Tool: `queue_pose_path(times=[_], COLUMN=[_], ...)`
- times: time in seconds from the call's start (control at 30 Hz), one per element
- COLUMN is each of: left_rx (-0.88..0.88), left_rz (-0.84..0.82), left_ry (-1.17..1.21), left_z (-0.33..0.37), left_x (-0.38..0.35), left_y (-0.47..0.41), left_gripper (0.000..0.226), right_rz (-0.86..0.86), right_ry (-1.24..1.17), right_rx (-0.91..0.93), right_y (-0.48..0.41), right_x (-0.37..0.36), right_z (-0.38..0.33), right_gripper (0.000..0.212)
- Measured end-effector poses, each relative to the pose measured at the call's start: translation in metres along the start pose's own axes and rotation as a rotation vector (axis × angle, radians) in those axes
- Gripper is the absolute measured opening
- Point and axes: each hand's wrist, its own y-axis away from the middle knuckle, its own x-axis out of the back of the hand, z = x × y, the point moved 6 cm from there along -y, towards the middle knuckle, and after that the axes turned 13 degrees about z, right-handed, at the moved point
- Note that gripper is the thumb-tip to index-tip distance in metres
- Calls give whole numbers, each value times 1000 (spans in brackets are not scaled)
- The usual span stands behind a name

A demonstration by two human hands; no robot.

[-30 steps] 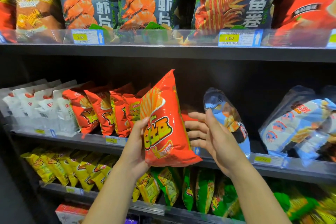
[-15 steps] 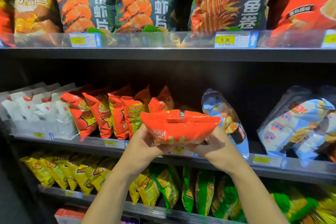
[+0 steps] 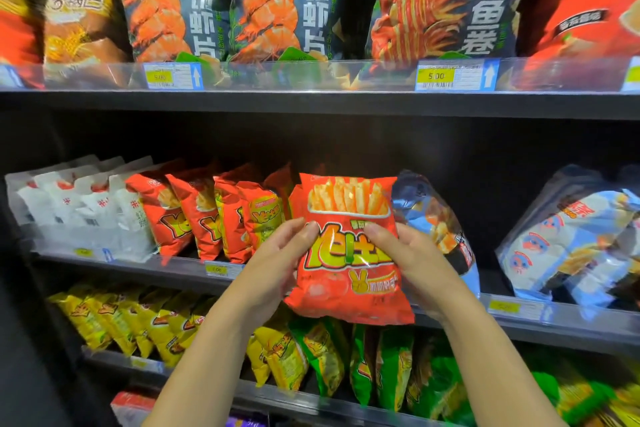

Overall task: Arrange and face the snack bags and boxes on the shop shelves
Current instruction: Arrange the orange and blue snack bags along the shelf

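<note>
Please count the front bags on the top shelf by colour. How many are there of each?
Dark grey plastic snack bags: 3
Orange-brown plastic snack bag: 1
Red plastic snack bags: 2 (the left one is cut off by the frame)
Total: 6

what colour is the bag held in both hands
Orange-red bag with yellow lettering and a fries picture, clearest in the head view.

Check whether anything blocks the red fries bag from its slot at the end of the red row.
Nothing visible does, but the red fries bag, held in the left hand and right hand, hides the slot on the middle shelf. The red bag row crowds its left, a leaning blue bag its right.
</note>
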Motion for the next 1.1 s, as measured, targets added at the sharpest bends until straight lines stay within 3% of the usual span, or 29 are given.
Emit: queue_pose_path(times=[0.2,0.4,0.47,0.57,0.63,0.73,0.8,0.9,1.1], left_rx=[137,113,3,-297,-393,-410,-395,-388,-240], left_rz=[40,75,165,306,264,154,118,97,49], left_ry=[47,21,-6,-127,-192,-249,-257,-227,23], left_z=[9,11,15,30,34,30,25,23,20], left_x=[-13,-15,-11,-2,-8,-20,-23,-26,-19], left_y=[6,5,3,10,17,22,24,28,27], left_gripper=[43,53,63,47,47,70,83,70,55], right_rz=[49,51,107,242,282,260,215,161,173], right_ry=[-117,-139,-74,166,250,267,211,168,-17], right_rx=[-181,-170,-89,147,236,321,368,399,359], right_y=[1,2,1,4,7,11,11,15,15], right_x=[-7,-4,1,7,6,0,-3,-5,4], right_z=[-7,-10,-11,-20,-22,-24,-23,-20,-16], right_gripper=[39,38,42,47,48,60,56,41,38])
